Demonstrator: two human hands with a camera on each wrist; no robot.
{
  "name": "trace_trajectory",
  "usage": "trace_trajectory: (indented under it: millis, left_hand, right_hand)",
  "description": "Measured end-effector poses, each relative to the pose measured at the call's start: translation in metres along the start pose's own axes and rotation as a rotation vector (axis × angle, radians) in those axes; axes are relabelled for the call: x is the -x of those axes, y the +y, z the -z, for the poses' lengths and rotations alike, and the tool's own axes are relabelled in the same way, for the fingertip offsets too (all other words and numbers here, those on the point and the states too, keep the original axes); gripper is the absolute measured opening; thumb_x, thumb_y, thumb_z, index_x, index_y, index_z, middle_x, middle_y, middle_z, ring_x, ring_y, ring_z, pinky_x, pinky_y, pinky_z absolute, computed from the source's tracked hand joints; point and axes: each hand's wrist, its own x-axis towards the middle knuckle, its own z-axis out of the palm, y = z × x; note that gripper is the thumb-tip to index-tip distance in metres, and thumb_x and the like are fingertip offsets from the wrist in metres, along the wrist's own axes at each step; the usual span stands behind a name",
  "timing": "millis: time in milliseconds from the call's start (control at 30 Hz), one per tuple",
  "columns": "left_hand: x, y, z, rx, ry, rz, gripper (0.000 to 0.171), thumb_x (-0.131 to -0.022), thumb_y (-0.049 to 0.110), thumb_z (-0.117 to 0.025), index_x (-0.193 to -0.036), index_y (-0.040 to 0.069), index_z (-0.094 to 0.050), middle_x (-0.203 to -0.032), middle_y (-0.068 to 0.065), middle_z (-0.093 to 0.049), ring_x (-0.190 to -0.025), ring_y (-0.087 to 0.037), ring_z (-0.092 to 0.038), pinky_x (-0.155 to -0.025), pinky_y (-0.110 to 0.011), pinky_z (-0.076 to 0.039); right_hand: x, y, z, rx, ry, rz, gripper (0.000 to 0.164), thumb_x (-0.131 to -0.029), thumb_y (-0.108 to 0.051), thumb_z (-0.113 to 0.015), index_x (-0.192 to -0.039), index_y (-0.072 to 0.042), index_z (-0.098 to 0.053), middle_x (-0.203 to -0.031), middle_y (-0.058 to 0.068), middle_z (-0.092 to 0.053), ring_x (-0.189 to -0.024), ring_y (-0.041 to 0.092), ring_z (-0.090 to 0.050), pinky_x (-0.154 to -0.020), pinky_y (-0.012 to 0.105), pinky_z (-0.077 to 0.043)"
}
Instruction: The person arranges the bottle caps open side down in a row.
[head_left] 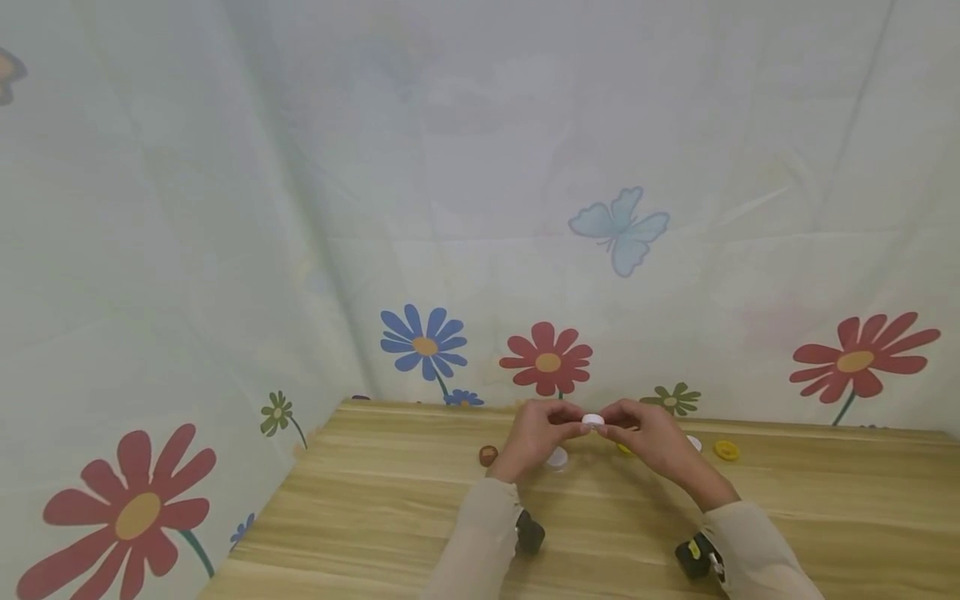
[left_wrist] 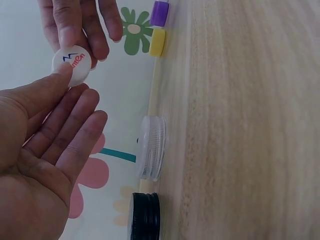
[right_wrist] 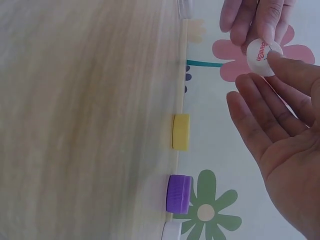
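Observation:
Held up above the table is a white bottle cap, pinched at its opposite sides by both hands. My left hand grips its left edge between thumb and fingers; my right hand grips its right edge likewise. In the left wrist view, the flat top of the white bottle cap carries red lettering and a blue mark, with the left thumb across it. The right wrist view shows the right thumb over the same white bottle cap, the other fingers spread below.
More caps stand along the wooden table: a clear one, a black one, a yellow one, a purple one and a white one. A brown-red cap lies left, a yellow ring-shaped cap right. Behind hangs a flowered curtain.

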Motion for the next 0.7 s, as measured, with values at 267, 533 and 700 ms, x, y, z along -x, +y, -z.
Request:
trace_trajectory:
  millis: [267, 533, 700]
  left_hand:
    - [0.0008, 0.0008, 0.0007, 0.026, -0.002, 0.004, 0.017, -0.093, 0.023, -0.085, -0.106, 0.012, -0.083, -0.093, 0.011, -0.077, -0.083, -0.005, -0.068, -0.082, -0.024, -0.057]
    - [0.0020, 0.0030, 0.0005, 0.056, -0.006, 0.018, 0.016, -0.093, 0.021, -0.085, -0.107, 0.013, -0.083, -0.094, 0.011, -0.077, -0.083, -0.006, -0.068, -0.081, -0.023, -0.057]
    - [0.0028, 0.0036, 0.0008, 0.079, -0.020, 0.012, 0.017, -0.094, 0.012, -0.083, -0.111, 0.011, -0.081, -0.093, 0.008, -0.078, -0.082, -0.006, -0.070, -0.080, -0.022, -0.057]
  right_hand:
    - [0.0006, 0.0002, -0.0006, -0.014, 0.011, 0.023, 0.016, -0.099, -0.012, -0.076, -0.112, -0.003, -0.075, -0.106, 0.007, -0.076, -0.097, 0.028, -0.072, -0.072, 0.029, -0.059]
    - [0.0012, 0.0016, -0.0007, -0.033, 0.010, 0.017, 0.016, -0.101, -0.011, -0.075, -0.114, -0.002, -0.075, -0.107, 0.008, -0.077, -0.098, 0.027, -0.072, -0.073, 0.030, -0.059]
    - [0.0015, 0.0020, -0.0003, -0.043, 0.001, 0.004, 0.017, -0.102, -0.012, -0.072, -0.116, -0.002, -0.074, -0.106, 0.007, -0.076, -0.095, 0.023, -0.073, -0.073, 0.031, -0.058]
